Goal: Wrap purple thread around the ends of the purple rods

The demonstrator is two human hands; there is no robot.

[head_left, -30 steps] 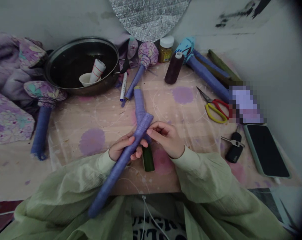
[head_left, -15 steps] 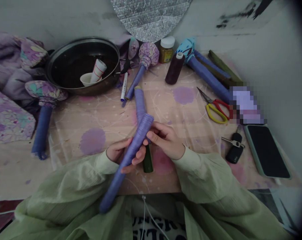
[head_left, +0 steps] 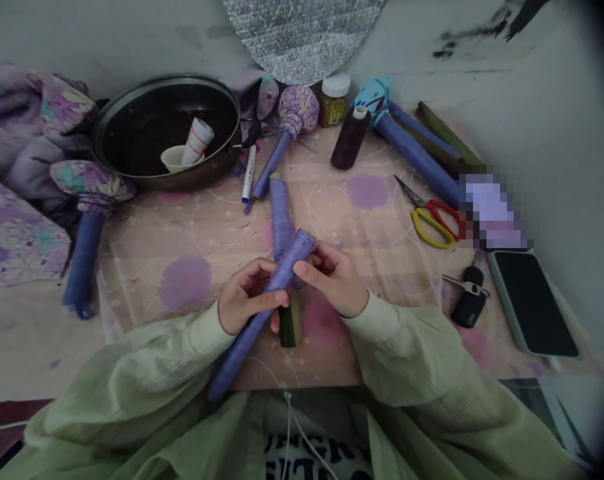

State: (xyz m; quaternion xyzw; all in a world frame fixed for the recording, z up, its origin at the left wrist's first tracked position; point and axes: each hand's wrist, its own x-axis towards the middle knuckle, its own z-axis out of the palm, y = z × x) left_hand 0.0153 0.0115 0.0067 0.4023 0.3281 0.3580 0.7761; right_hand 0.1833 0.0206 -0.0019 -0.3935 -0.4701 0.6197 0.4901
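Observation:
A long stick wrapped in purple thread (head_left: 249,330) slants across the front of the table, its upper end pointing away to the right. My left hand (head_left: 245,293) is closed round its middle, thumb lying across the top. Near the upper end, my right hand (head_left: 339,277) pinches the stick between thumb and fingers; the fingertips behind it are hidden. Beneath it lies a second stick (head_left: 281,213), partly wrapped in the same purple thread. Its near end is bare, dark green and pale (head_left: 291,327).
Scissors (head_left: 427,213), keys (head_left: 469,293) and a phone (head_left: 535,303) lie to the right. A dark thread spool (head_left: 349,140) and a lidded jar (head_left: 333,100) stand behind. A pan (head_left: 112,150) holding a white cup sits back left, near a marker (head_left: 249,173) and cloth-headed sticks (head_left: 85,260).
My left thumb has come over the top of the wrapped stick, which has turned and shifted slightly right. The bare end of the lower stick has rolled, showing a paler side.

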